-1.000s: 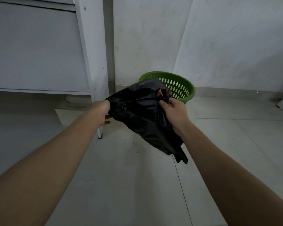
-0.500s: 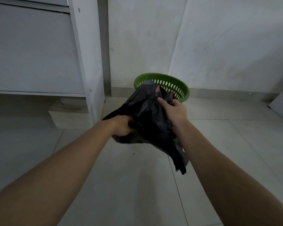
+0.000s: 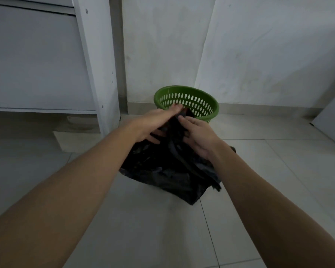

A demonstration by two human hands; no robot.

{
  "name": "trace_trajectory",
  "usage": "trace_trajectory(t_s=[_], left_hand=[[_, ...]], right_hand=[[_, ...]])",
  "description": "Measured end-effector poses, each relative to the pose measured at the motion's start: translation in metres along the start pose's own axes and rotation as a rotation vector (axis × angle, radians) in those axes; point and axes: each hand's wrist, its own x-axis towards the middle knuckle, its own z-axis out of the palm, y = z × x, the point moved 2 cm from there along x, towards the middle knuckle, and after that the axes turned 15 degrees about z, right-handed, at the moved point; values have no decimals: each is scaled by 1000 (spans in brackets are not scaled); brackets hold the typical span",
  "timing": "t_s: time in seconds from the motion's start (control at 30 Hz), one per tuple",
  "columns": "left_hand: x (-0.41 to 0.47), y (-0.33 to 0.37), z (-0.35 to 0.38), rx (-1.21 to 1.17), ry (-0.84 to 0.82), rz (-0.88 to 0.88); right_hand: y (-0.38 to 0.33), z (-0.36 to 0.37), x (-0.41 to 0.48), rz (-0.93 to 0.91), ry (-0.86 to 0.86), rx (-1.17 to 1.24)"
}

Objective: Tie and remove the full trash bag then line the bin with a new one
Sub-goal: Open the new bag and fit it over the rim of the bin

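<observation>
Before the green bin (image 3: 186,99), my hands have lowered the black bag (image 3: 168,171); left hand (image 3: 153,124) and right hand (image 3: 197,136) pinch its mouth, lining imminent.

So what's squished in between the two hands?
In the head view, the black trash bag: its gathered top sits between the left hand and right hand.

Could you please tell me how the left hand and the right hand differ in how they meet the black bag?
The left hand lies flatter, fingers stretched toward the green bin, while the right hand curls more closely around the bag. The left hand reaches farther, its fingertips overlapping the bin's near rim in this view; the right hand stops short of it. Both hands touch the bag's bunched top, which hangs between them.
</observation>
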Motion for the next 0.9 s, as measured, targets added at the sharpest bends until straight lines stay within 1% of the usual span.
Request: trace_trajectory(t_s=[0.03,0.07,0.1,0.17,0.23,0.27,0.3,0.37,0.43,0.5,0.57,0.67,0.7,0.73,0.8,0.83,0.87,0.9], left_hand=[[2,5,5,28,32,37],[2,6,7,67,98,67],[2,3,5,71,172,86],[3,-4,1,-76,287,65],[0,-9,-8,-307,389,-35],[-1,-11,-16,-391,440,-83],[0,-14,-26,-434,496,-114],[3,-22,-49,-410,607,-161],[3,-24,-72,-309,710,-181],[3,-19,-87,-160,740,-164],[3,-10,-95,-35,732,-137],[9,3,-104,98,691,-94],[10,6,-109,104,680,-88],[10,7,-116,83,698,-84],[4,5,-130,33,808,-97],[0,1,-136,63,874,-116],[-4,-2,-140,130,918,-137],[-7,-2,-139,186,918,-152]], right_hand=[[-1,4,-2,9,-45,-12],[-4,5,-3,8,-50,-4],[-7,4,-5,7,-12,34],[-13,-7,-9,44,125,200],[-16,-29,-11,94,263,388],[-17,-42,-12,112,343,418],[-18,-55,-12,118,437,399],[-20,-78,-13,109,601,341],[-27,-94,-16,71,699,292],[-39,-102,-20,14,676,261],[-52,-103,-25,-5,584,169],[-71,-104,-31,82,477,-246],[-77,-105,-32,69,486,-271],[-84,-108,-33,23,539,-187],[-98,-121,-40,-85,694,198],[-103,-126,-44,-130,733,360],[-106,-126,-46,-133,719,398],[-107,-124,-45,-105,672,338]])
